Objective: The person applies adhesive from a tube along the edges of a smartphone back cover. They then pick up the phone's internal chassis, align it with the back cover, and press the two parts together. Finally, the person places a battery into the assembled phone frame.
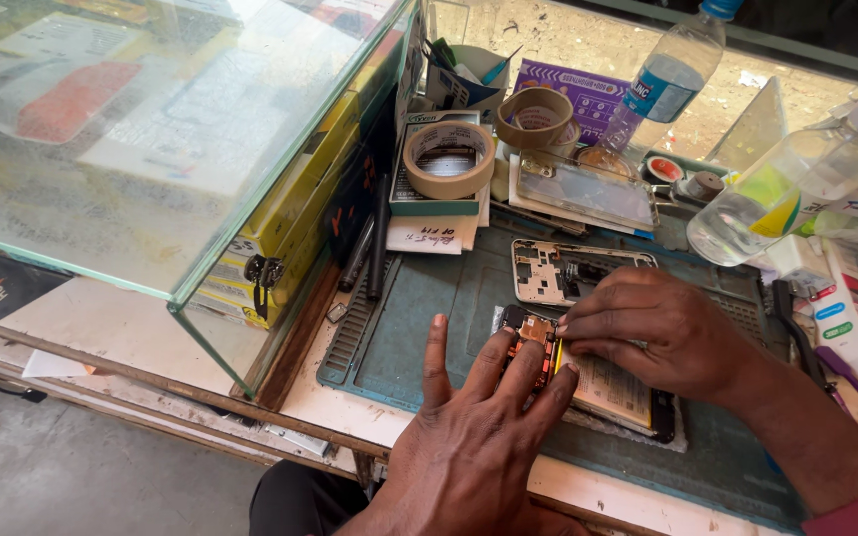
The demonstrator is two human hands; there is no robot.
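Note:
An opened phone with its circuit board and battery showing lies on a teal work mat. My left hand lies flat with spread fingers, pinning the phone's upper end. My right hand rests on top of the phone, with its fingertips pinched at the board near the top of the battery. Whether a small part sits between those fingertips is hidden. A removed phone frame lies just behind the phone.
A glass display case with boxes fills the left. Tape rolls, a phone screen, a plastic water bottle, a clear liquid bottle, tubes and tools crowd the back and right. The bench edge is near.

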